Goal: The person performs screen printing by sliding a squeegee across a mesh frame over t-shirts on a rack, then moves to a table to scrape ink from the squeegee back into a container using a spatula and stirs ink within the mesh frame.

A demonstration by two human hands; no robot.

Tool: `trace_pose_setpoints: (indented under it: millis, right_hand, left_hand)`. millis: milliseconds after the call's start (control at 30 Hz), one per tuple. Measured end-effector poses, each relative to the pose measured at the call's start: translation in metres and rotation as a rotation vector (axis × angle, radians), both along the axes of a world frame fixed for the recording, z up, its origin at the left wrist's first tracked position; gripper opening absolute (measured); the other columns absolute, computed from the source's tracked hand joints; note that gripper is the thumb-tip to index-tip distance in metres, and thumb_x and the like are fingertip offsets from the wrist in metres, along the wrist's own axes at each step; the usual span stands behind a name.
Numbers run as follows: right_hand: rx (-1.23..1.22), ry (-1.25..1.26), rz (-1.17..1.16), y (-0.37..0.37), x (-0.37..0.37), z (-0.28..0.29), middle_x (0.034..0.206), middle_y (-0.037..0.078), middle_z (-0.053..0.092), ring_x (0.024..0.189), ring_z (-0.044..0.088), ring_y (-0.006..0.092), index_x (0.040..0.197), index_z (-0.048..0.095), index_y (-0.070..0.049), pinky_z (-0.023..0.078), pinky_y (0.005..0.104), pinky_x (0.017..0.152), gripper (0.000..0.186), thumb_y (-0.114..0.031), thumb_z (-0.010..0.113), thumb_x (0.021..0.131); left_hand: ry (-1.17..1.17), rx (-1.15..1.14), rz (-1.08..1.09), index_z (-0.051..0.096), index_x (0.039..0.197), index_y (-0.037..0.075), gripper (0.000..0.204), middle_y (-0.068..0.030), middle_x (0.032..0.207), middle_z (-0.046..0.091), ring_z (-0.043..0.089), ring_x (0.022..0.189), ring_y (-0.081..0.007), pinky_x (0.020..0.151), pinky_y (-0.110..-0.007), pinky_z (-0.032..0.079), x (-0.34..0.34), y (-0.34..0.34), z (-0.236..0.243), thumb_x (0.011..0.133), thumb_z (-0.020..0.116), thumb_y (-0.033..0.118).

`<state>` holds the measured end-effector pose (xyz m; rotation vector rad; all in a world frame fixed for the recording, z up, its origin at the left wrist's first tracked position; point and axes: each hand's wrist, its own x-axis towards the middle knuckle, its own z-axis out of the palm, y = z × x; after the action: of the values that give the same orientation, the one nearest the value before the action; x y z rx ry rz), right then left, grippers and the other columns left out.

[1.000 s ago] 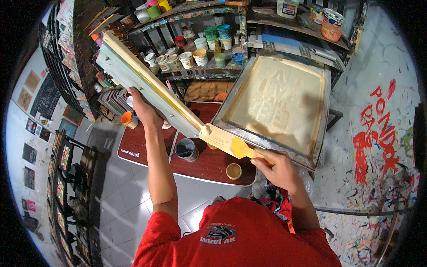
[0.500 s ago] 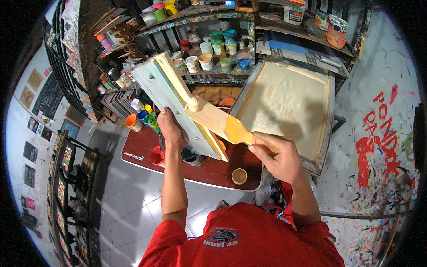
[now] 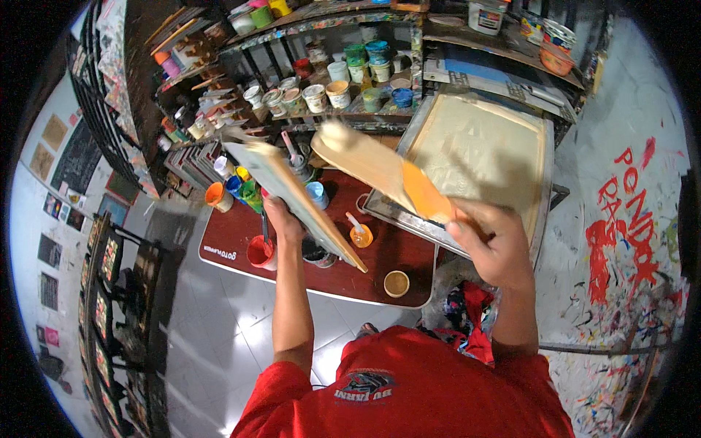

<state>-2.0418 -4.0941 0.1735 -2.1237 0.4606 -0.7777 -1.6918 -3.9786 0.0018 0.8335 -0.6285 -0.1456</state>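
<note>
A: How is your right hand (image 3: 496, 244) set?

B: You have it closed round the orange end of the spatula (image 3: 365, 162), thumb toward the blade. The pale blade points up and to your left, with a blurred, pale lump (image 3: 336, 136) at its tip.

A: And your left hand (image 3: 283, 220)?

B: You grip the board (image 3: 293, 196) there, thumb on its grey face. Your other fingers are mostly hidden, so I can't tell how far they wrap round it.

A: Where is the board?

B: You hold it up over the table (image 3: 228, 231), tilted, its lower end toward you and to your right. Its upper end is apart from the spatula's tip.

A: What lies around it?

B: Below, on the table, you have the red pot (image 3: 261, 252) to the left and the dark cup (image 3: 319, 253), partly covered by the board. The orange cup (image 3: 361, 236) and tan cup (image 3: 396, 283) stand to the right. The frame (image 3: 478, 135), its middle pale, slopes beyond your right hand.
</note>
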Motion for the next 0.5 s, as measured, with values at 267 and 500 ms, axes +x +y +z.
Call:
trace_pose_setpoints:
  millis: [267,500]
  right_hand:
    - [0.291,0.316,0.278,0.008,-0.015,-0.113,0.1,0.014,0.076,0.09,0.071,0.0152,0.12,0.07,0.002,0.056,0.0309,0.081,0.036,-0.021,0.075,0.093]
    - [0.154,0.203,0.414,0.017,0.002,-0.12,0.083,0.007,0.069,0.072,0.059,0.006,0.116,0.069,0.005,0.05,0.0249,0.064,0.028,-0.012,0.073,0.094]
  left_hand:
    - [-0.25,-0.742,-1.328,0.054,0.108,0.005,0.021,-0.0024,0.075,0.057,0.055,0.072,-0.0162,0.07,-0.031,0.045,0.104,-0.016,0.056,0.106,0.048,0.026]
    - [-0.209,-0.829,-1.306,0.053,0.104,0.005,0.017,-0.0067,0.083,0.06,0.058,0.079,-0.0187,0.075,-0.033,0.046,0.102,-0.004,0.091,0.107,0.042,0.018]
